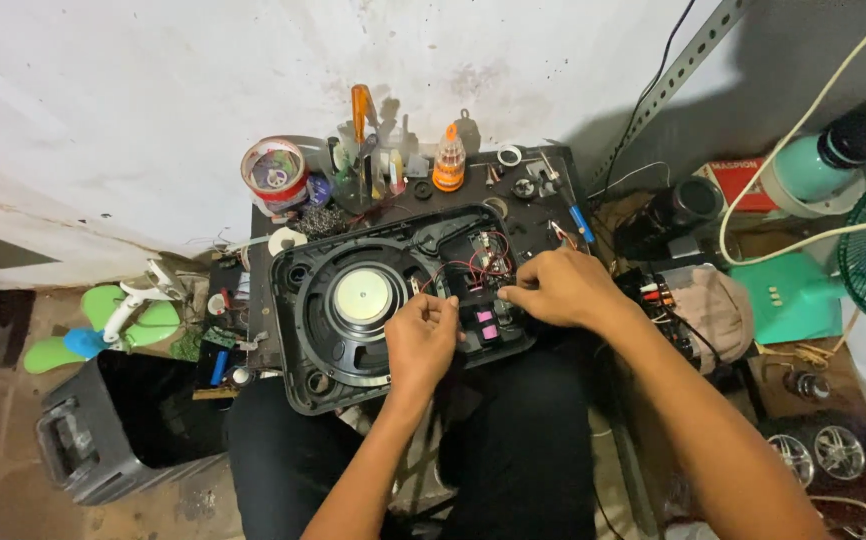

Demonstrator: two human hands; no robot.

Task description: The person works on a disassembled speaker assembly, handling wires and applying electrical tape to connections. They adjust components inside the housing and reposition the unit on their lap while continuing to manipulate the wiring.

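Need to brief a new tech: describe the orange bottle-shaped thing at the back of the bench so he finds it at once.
Start at the black speaker panel on the person's lap, with its round driver. Look past its far edge to the dark tabletop against the white wall. The orange bottle-shaped holder stands upright there, right of the tape roll; its clear top and bright orange base are unique.

Bright, even light is falling from above and slightly in front, washing the white wall (153, 90) close to overexposure. The bottles and tools on the dark bench are casting soft grey shadows up onto that wall. The speaker's metal centre cap (364, 296) is catching a pale glare. The lower part of the picture is sinking into dimness, with the dark trousers (513, 440) losing nearly all detail. A wide lens is bending straight lines near the edges, and the corners are looking slightly soft. The middle is staying sharp.
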